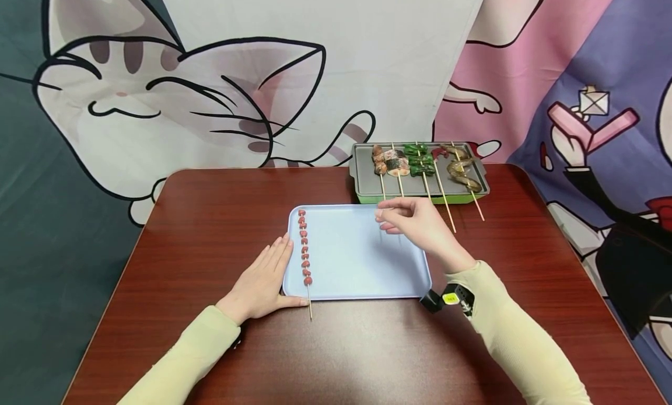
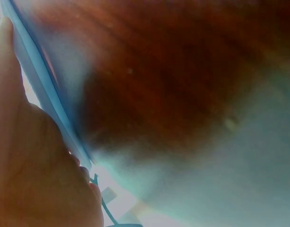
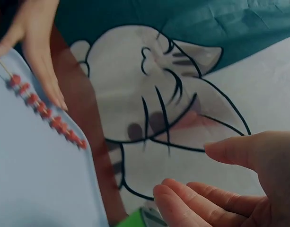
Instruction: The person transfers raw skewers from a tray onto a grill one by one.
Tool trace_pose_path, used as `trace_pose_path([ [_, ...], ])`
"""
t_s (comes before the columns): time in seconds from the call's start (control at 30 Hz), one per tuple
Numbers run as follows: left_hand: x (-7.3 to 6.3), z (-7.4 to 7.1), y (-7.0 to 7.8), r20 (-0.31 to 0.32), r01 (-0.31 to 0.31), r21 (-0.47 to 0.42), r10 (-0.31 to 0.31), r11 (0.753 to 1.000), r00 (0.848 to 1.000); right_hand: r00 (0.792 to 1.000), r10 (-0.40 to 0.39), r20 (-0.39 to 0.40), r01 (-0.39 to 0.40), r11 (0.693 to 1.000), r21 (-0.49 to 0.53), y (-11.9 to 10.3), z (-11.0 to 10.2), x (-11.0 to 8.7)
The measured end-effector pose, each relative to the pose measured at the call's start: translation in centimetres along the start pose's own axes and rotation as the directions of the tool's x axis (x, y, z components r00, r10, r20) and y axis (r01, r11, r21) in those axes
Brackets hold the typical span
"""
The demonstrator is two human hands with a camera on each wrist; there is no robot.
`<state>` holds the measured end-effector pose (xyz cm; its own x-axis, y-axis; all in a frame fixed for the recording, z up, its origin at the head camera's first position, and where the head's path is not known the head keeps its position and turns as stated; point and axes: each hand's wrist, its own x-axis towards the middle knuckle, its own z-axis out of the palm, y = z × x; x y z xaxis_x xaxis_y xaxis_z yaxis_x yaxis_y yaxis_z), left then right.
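Note:
My left hand rests at the left edge of the light blue tray, fingers straight along the rim and thumb at the front corner. A skewer of small red pieces lies along the tray's left side, its stick end past the front rim. Above the tray's back right part is my right hand, with nothing in its loosely bent fingers; in the right wrist view the thumb stands apart from them. Just beyond it, several skewers lie on a grey-topped green grill box, their sticks pointing forward.
The grill box holds a skewer of brown pieces, a fish skewer, a green leafy skewer, a red-tipped skewer and a grey-brown shrimp-like skewer. A brown wooden table lies beneath; printed cloth hangs behind.

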<state>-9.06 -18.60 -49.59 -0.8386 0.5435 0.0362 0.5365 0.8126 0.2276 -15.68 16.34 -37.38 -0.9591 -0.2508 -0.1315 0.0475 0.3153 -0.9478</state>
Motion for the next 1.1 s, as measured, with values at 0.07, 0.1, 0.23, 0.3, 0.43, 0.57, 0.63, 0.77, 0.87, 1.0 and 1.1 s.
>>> trace_pose_path([
  [0.07,0.0,0.0,0.0,-0.012,-0.005,-0.004,0.005,1.000,1.000,1.000,0.000,0.027,0.000,1.000,0.006,0.3,0.6,-0.4],
  [0.1,0.0,0.0,0.0,-0.016,-0.006,-0.005,0.006,1.000,1.000,0.999,0.001,0.040,-0.001,1.000,0.007,0.4,1.0,-0.7],
  [0.23,0.0,0.2,0.0,-0.005,0.004,0.004,-0.004,1.000,1.000,0.995,0.014,0.100,-0.017,0.999,0.032,0.8,2.3,-1.5],
  [0.3,0.0,0.1,0.0,0.006,0.010,0.008,-0.010,1.000,1.000,0.991,0.024,0.133,-0.030,0.999,0.043,1.1,3.1,-1.9],
  [0.43,0.1,-0.4,0.2,0.004,0.006,0.004,-0.006,1.000,1.000,0.978,0.040,0.203,-0.055,0.996,0.068,1.9,4.8,-2.5],
  [0.57,0.0,-0.6,0.4,-0.012,-0.003,-0.009,0.003,1.000,1.000,0.964,0.047,0.260,-0.066,0.996,0.064,3.0,6.6,-2.9],
  [0.63,0.0,-0.4,0.2,-0.007,0.002,-0.008,-0.002,1.000,1.000,0.957,0.050,0.284,-0.071,0.995,0.066,3.5,7.4,-3.1],
  [0.77,0.0,0.0,0.0,0.000,0.012,0.005,-0.012,1.000,1.000,0.941,0.071,0.331,-0.105,0.990,0.088,4.1,9.0,-3.5],
  [0.87,0.0,-0.4,0.3,-0.003,0.009,0.000,-0.009,1.000,1.000,0.924,0.097,0.369,-0.150,0.982,0.116,4.5,10.2,-3.8],
  [1.0,0.1,-0.9,0.6,0.014,0.011,0.002,-0.011,1.000,1.000,0.898,0.127,0.422,-0.205,0.968,0.145,5.2,11.8,-4.1],
  [1.1,0.1,-1.1,0.7,0.031,0.017,0.010,-0.017,1.000,0.999,0.880,0.147,0.452,-0.246,0.954,0.169,5.6,12.7,-4.2],
])
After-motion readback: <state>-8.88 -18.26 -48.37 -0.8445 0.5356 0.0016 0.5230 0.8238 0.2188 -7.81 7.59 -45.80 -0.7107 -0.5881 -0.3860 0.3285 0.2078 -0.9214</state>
